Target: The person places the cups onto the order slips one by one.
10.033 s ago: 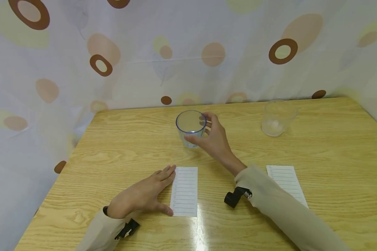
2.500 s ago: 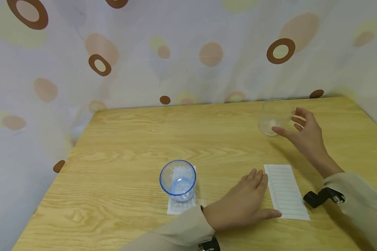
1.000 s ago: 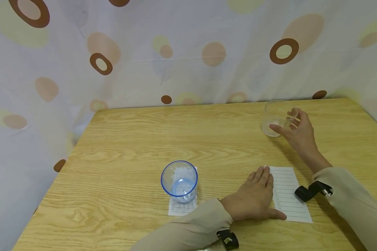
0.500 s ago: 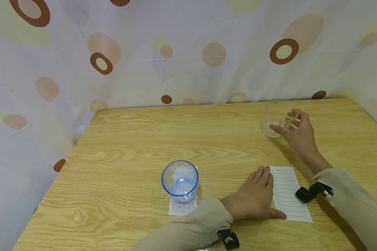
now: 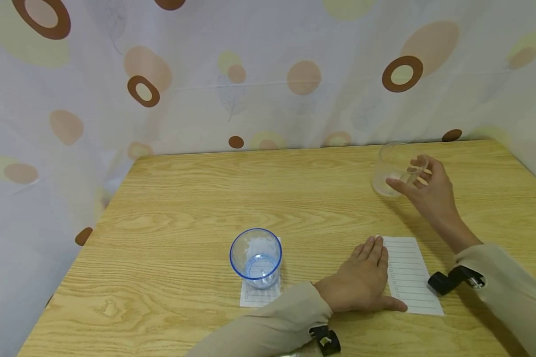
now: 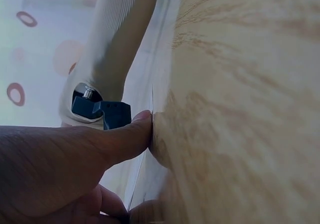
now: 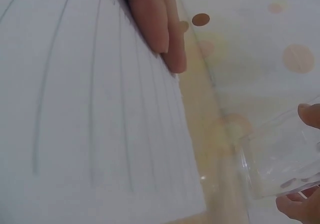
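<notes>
At the back right of the table in the head view, my right hand [image 5: 433, 193] grips a clear cup [image 5: 386, 161], the thumb in front and the fingers curled behind it. The right wrist view also has the clear cup [image 7: 270, 159] between thumb and fingers. My left hand [image 5: 359, 280] lies with straight fingers along the left edge of the right lined sheet [image 5: 413, 280], fingertips and thumb touching it. A blue-rimmed clear cup [image 5: 260, 265] stands upright on the left lined sheet [image 5: 254, 300], covering much of it.
The wood-grain table [image 5: 169, 223] reaches back to a patterned curtain [image 5: 259, 74]. My left sleeve [image 5: 272, 322] crosses the table's front, close beside the left sheet. A black wrist mount [image 5: 446, 282] on the right arm overhangs the right sheet.
Since the oldest frame, the blue-rimmed cup has come forward onto the left sheet, and both hands have shifted right. Lately the right hand has closed round the clear cup and edged slightly right.
</notes>
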Demonstrator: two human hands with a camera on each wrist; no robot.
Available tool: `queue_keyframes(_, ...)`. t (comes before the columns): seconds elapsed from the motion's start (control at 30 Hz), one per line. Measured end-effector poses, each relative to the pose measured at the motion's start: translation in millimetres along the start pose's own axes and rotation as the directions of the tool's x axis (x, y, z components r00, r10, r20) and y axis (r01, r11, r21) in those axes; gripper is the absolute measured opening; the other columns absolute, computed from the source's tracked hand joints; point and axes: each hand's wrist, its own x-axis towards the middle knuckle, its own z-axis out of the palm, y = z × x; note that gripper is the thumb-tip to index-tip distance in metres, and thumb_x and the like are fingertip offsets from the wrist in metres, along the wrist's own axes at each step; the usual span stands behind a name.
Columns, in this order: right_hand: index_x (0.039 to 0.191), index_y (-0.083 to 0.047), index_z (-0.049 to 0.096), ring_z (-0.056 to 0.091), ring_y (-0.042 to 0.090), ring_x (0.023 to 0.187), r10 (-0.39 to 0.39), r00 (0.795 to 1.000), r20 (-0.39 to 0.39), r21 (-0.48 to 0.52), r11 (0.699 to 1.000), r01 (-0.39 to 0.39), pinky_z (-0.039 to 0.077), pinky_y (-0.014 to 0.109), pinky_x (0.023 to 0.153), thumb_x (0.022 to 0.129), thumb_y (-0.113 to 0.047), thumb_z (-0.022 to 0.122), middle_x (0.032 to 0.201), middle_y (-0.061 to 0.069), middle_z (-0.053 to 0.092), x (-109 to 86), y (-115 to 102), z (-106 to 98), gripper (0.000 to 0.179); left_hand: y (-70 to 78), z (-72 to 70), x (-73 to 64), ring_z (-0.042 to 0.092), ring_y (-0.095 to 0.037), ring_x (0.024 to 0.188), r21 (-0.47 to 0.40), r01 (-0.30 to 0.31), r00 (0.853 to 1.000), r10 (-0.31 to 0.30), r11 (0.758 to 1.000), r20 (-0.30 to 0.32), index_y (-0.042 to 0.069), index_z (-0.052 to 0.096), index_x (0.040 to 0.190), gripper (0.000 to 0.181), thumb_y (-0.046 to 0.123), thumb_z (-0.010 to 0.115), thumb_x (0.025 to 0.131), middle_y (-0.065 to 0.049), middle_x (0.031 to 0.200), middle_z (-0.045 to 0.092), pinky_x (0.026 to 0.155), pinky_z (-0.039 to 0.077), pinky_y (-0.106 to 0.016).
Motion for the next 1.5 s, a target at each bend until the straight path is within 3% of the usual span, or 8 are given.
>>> queue_keyframes(0.1,0.149,-0.005,0.022,0.033,0.037,0.137,-0.005,1.0,0.001,-0.023,1.0,0.005,0.042,0.02,0.098,0.087,-0.036,0.072,0.149,0.016,0.032,-3.3,-2,-3,0.085,0.1,0.3,0.2,-0.009,-0.015,0.146,-0.002,-0.001,1.0,0.001,1.0,0.002,0.015,0.006,0.155,0.101,0.08,0.033,0.083,-0.002,0.161,-0.007,0.117,0.005,-0.024)
queue_keyframes(0.17,0.15,-0.008,0.022,0.036,0.034,0.135,-0.006,1.0,0.003,-0.036,0.999,0.006,0.042,0.012,0.087,0.087,-0.036,0.071,0.147,0.015,0.033,-5.3,-3,-5,0.085,0.2,0.4,0.2,-0.01,-0.015,0.146,-0.008,-0.001,1.0,0.001,1.0,0.003,0.015,0.006,0.155,0.101,0.08,0.033,0.083,-0.002,0.161,-0.007,0.117,0.005,-0.025)
queue_keyframes(0.27,0.15,-0.009,0.022,0.036,0.035,0.134,-0.017,1.0,0.007,-0.034,0.999,0.017,0.04,0.017,0.099,0.088,-0.034,0.071,0.146,0.013,0.033,-8.1,-3,-6,0.083,0.3,0.2,0.0,-0.01,-0.015,0.146,-0.012,0.002,1.0,-0.002,1.0,0.004,0.015,0.006,0.155,0.101,0.08,0.034,0.082,-0.002,0.161,-0.007,0.117,0.005,-0.025)
queue_keyframes(0.4,0.151,-0.008,0.021,0.034,0.037,0.136,-0.027,0.999,0.025,-0.028,0.999,0.028,0.032,0.039,0.112,0.089,-0.032,0.071,0.148,0.014,0.032,-13.0,-4,-9,0.083,0.5,-0.3,-0.6,-0.01,-0.016,0.146,-0.022,0.003,1.0,-0.003,1.0,0.004,0.015,0.007,0.155,0.101,0.079,0.034,0.082,-0.002,0.161,-0.007,0.117,0.005,-0.025)
queue_keyframes(0.67,0.149,-0.01,0.025,0.038,0.03,0.134,-0.056,0.997,0.051,-0.029,0.998,0.057,0.036,0.01,0.1,0.089,-0.031,0.071,0.147,0.014,0.034,-28.4,-12,-15,0.079,0.9,0.2,-0.5,-0.009,-0.016,0.146,-0.017,-0.003,1.0,0.003,1.0,0.0,0.014,0.007,0.155,0.101,0.079,0.034,0.083,-0.003,0.161,-0.007,0.117,0.005,-0.026)
queue_keyframes(0.83,0.149,-0.014,0.028,0.041,0.021,0.131,-0.095,0.994,0.052,-0.019,0.995,0.096,0.036,0.009,0.1,0.088,-0.025,0.072,0.144,0.01,0.036,-35.6,-15,-18,0.076,1.5,0.0,-0.1,-0.009,-0.016,0.146,-0.007,0.0,1.0,0.0,1.0,0.005,0.015,0.006,0.155,0.101,0.079,0.033,0.083,-0.002,0.161,-0.007,0.118,0.005,-0.026)
queue_keyframes(1.2,0.145,-0.017,0.033,0.044,0.007,0.124,-0.104,0.993,0.063,-0.003,0.995,0.105,0.037,0.008,0.097,0.088,-0.017,0.073,0.14,0.002,0.04,-52.7,-17,-25,0.069,1.6,-0.3,0.1,-0.008,-0.016,0.146,-0.005,0.002,1.0,-0.002,1.0,0.007,0.015,0.006,0.155,0.1,0.079,0.033,0.083,-0.003,0.161,-0.007,0.118,0.006,-0.026)
queue_keyframes(1.5,0.148,-0.017,0.03,0.044,0.001,0.122,-0.123,0.991,0.056,0.008,0.992,0.123,0.036,0.007,0.097,0.087,-0.012,0.073,0.139,-0.002,0.041,-60.1,-18,-27,0.074,1.5,-0.8,-0.8,-0.008,-0.017,0.146,0.001,-0.004,1.0,0.004,1.0,0.0,0.014,0.006,0.155,0.101,0.079,0.032,0.083,-0.003,0.161,-0.007,0.118,0.005,-0.027)
